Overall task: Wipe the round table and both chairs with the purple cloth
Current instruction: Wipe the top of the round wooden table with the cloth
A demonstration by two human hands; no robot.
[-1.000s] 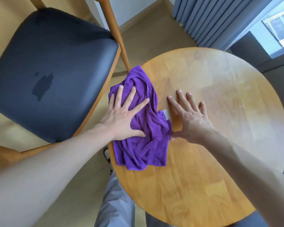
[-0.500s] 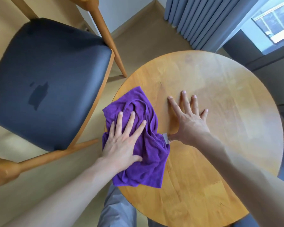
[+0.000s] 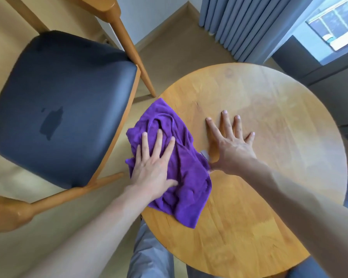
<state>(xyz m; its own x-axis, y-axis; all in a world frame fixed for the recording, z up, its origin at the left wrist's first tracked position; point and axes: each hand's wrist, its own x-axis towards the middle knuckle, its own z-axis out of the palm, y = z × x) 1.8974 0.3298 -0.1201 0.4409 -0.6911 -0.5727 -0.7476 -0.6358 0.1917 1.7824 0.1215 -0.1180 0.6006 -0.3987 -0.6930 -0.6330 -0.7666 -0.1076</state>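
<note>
I am on the table step: my left hand [image 3: 152, 167] presses flat, fingers straight, on the purple cloth [image 3: 181, 169], which lies bunched at the left edge of the round table [image 3: 269, 121], partly overhanging it. My right hand [image 3: 232, 146] rests spread on bare wood, grasping nothing. Next I judge the cloth must sweep across the far, unwiped top, before the chair [image 3: 64, 105].

Appeared domestic, a sitting corner: round wooden table [image 3: 269, 121], wood-framed chair [image 3: 60, 109] with dark padded seat, grey pleated curtain [image 3: 243, 23] beside window [image 3: 338, 21], beige floor [image 3: 175, 51].
</note>
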